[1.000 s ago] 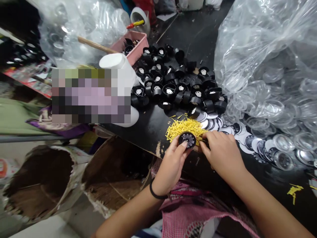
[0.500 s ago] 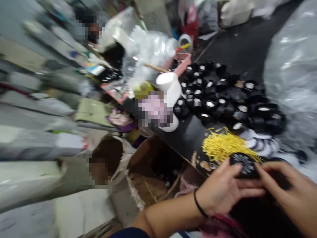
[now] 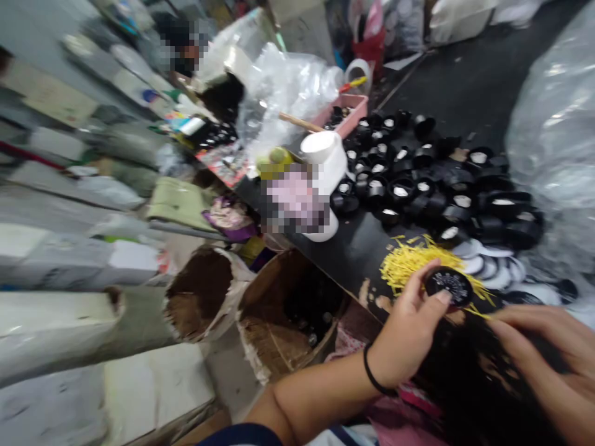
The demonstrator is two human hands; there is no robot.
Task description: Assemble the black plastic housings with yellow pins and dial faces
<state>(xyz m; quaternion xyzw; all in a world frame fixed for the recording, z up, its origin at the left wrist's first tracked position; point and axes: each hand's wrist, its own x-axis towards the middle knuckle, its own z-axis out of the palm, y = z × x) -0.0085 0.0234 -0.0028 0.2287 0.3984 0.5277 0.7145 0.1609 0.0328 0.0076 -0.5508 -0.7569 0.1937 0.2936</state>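
My left hand (image 3: 413, 322) is closed on a round black dial (image 3: 458, 286) with white markings round its face, the thumb on the near edge. My right hand (image 3: 548, 347) sits apart to the right, thumb and forefinger pinched together on a thin yellow strip (image 3: 481, 314). A heap of such yellow strips (image 3: 404, 263) lies on the black table just beyond the dial. White discs with dark edges (image 3: 504, 272) overlap one another to the right of the heap. Black round cups (image 3: 402, 192), several with white spots, crowd the table farther off.
Clear plastic bags (image 3: 553, 124) bulge at the right. A white cup (image 3: 320, 148), a pink tray (image 3: 351, 118) and more clear plastic (image 3: 288, 87) stand farther back. Beside the table edge is an open brown sack (image 3: 264, 310) with dark pieces inside. Wrapped bundles (image 3: 56, 322) fill the left.
My left hand has lifted the dial slightly up and left and tilted its face. My right hand has drawn away from the dial to the right, a yellow strip showing at its fingertips.
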